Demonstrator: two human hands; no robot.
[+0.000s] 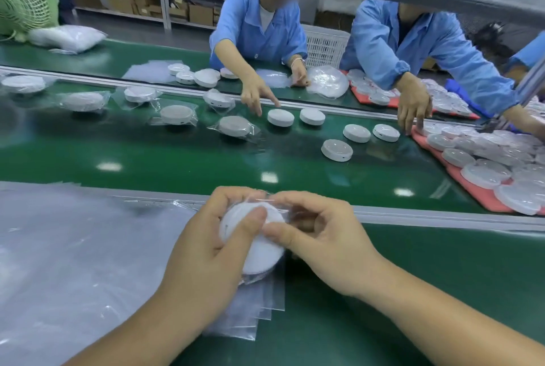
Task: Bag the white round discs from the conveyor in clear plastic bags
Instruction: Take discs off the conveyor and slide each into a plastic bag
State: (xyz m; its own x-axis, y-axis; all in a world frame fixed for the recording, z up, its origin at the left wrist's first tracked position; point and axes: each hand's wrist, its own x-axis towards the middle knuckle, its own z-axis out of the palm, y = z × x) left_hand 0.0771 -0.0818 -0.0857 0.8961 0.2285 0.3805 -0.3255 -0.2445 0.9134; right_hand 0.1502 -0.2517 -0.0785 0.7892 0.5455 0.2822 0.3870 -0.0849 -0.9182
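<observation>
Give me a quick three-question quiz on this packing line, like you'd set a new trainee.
1. True or false: the left hand grips a white disc.
2. The right hand pinches: A) a clear bag, B) a cardboard box, C) a fan.
3. Fill in: the heap of discs at the right lies on a ____ mat.
Key: 1 true; 2 A; 3 pink.
</observation>
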